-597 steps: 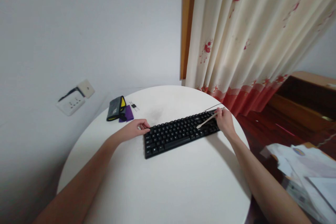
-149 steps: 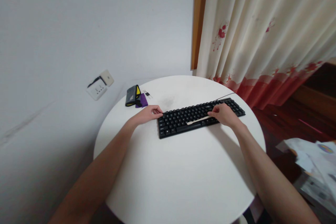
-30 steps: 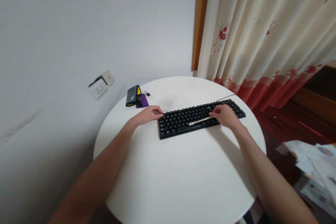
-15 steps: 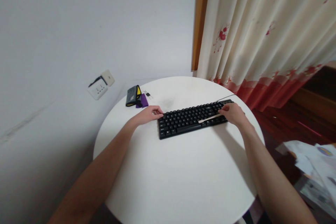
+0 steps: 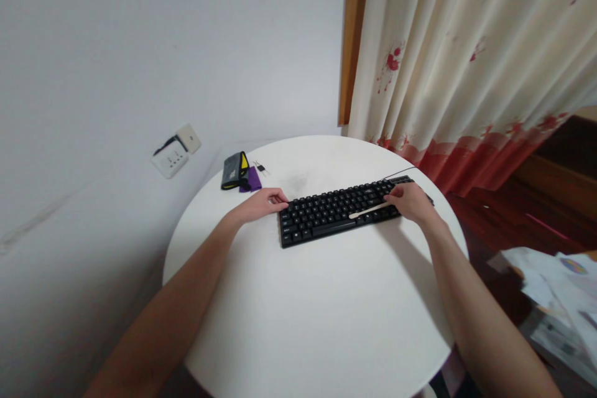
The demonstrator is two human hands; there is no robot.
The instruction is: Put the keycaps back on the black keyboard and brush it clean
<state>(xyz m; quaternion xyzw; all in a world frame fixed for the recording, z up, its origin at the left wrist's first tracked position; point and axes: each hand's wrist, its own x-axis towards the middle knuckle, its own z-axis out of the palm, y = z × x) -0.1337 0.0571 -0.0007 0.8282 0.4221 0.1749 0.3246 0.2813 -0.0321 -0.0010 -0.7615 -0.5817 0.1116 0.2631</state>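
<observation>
A black computer keyboard (image 5: 336,210) lies slightly slanted on the round white table (image 5: 321,311). My left hand (image 5: 265,203) holds the keyboard's upper left corner, fingertips curled at its edge. Over the keyboard's right part, my right hand (image 5: 409,200) pinches a slim pale stick (image 5: 366,211) between thumb and fingers. The stick points left across the lower key rows, and its far end widens a little. I cannot tell whether that end touches the keys. My right hand hides several keys at the right.
Behind my left hand lie a grey cloth with yellow lining (image 5: 234,171), a purple cloth (image 5: 252,180) and a small black item (image 5: 261,168). A thin cable (image 5: 401,172) runs behind the keyboard. A wall socket (image 5: 170,158) is at left, a curtain (image 5: 429,62) at right, and papers (image 5: 545,280) lie lower right.
The whole view has shifted very slightly. Both hands keep the same hold, and the stick stays at nearly the same place over the keys.
</observation>
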